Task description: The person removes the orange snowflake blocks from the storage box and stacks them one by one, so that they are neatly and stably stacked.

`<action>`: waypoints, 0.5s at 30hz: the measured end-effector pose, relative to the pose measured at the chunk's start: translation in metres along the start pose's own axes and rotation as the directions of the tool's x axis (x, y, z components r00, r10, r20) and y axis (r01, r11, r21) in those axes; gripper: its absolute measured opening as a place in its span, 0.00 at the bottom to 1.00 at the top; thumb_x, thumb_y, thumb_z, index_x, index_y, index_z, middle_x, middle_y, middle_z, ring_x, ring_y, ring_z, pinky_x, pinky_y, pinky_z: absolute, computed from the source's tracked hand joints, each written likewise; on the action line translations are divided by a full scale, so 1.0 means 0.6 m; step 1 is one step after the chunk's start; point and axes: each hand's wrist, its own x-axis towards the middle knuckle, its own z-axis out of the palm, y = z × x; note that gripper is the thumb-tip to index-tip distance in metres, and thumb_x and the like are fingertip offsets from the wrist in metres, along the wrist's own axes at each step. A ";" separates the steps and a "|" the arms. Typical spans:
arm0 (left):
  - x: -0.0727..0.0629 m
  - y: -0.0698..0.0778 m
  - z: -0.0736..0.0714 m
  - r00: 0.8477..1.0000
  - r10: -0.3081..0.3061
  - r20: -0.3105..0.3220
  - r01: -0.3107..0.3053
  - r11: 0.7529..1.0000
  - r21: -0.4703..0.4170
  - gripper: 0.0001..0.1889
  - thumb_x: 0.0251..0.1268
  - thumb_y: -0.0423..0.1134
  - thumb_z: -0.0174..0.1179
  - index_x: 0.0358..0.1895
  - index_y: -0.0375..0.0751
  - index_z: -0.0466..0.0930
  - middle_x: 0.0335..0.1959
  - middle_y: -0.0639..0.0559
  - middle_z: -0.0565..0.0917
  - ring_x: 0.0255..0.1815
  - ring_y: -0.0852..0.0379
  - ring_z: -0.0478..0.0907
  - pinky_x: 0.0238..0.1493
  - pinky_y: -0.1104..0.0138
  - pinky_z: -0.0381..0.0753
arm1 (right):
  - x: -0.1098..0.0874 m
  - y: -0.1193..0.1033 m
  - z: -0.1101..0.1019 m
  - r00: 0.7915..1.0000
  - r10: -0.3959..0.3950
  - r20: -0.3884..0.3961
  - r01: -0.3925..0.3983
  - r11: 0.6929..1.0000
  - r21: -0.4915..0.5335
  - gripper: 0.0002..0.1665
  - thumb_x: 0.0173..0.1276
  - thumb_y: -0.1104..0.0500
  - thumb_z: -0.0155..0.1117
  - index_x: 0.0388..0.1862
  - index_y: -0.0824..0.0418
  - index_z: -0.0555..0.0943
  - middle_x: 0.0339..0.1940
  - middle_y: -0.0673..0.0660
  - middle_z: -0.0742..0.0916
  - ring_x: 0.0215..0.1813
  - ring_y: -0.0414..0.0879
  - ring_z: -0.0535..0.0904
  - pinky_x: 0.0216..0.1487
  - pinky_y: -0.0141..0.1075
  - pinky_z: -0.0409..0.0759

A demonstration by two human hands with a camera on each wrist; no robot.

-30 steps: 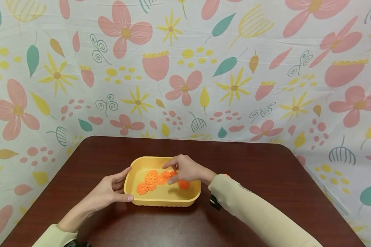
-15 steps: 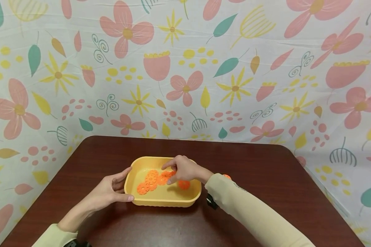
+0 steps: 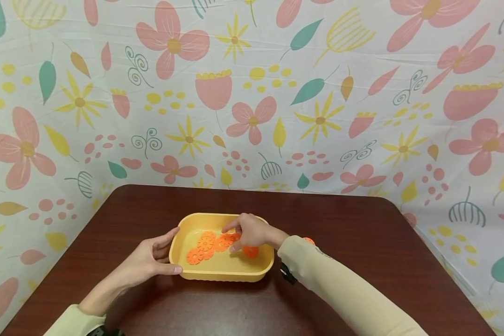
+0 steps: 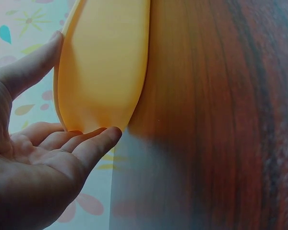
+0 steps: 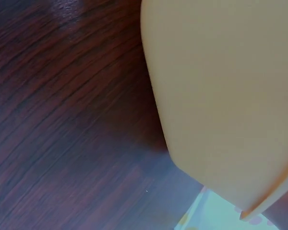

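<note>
A yellow rectangular tub (image 3: 218, 275) with rounded corners sits on the table. Several flat orange notched discs (image 3: 206, 241) lie inside, some overlapping. At the tub's left end, my left hand (image 3: 144, 261) holds it, thumb at the front corner and index finger at the back corner. The left wrist view has the thumb (image 4: 43, 55) at the rim and the other fingers against the end wall. My right hand (image 3: 254, 232) reaches over the right side into the tub, thumb and index finger spread apart above the discs; its other fingers are hidden. The right wrist view holds only the tub's outer wall (image 5: 221, 96).
A dark reddish-brown wooden table (image 3: 340, 219) carries the tub. Another orange piece (image 3: 309, 240) peeks out behind the right sleeve, outside the tub. A floral cloth (image 3: 252, 93) hangs behind the table's back edge.
The right forearm has shifted slightly left, showing more of the orange piece behind the sleeve. My right hand stays over the discs, and the left hand and tub keep their places.
</note>
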 end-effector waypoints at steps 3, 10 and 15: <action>0.000 0.000 0.000 1.000 0.001 0.002 -0.001 1.000 -0.001 0.56 0.60 0.29 0.76 0.84 0.25 0.44 0.83 0.29 0.49 0.76 0.29 0.62 0.59 0.61 0.82 | 0.004 0.003 0.004 1.000 0.024 0.004 -0.024 1.000 -0.012 0.33 0.54 0.63 0.88 0.61 0.62 0.88 0.14 0.47 0.67 0.18 0.40 0.58 0.23 0.30 0.59; 0.000 -0.001 0.000 1.000 0.007 0.008 -0.007 1.000 -0.002 0.56 0.60 0.29 0.76 0.83 0.25 0.43 0.83 0.29 0.49 0.76 0.29 0.62 0.60 0.61 0.82 | 0.007 0.002 0.011 0.999 0.046 0.026 -0.046 0.999 -0.017 0.34 0.56 0.64 0.86 0.63 0.63 0.86 0.16 0.48 0.69 0.21 0.39 0.62 0.26 0.29 0.63; 0.001 -0.001 -0.001 1.000 0.002 0.006 -0.002 1.000 -0.002 0.56 0.61 0.29 0.76 0.84 0.26 0.44 0.83 0.29 0.49 0.76 0.29 0.62 0.60 0.61 0.81 | 0.007 0.001 0.012 0.999 0.039 0.036 -0.037 0.999 -0.033 0.33 0.60 0.65 0.84 0.65 0.64 0.85 0.13 0.47 0.66 0.19 0.40 0.58 0.25 0.30 0.61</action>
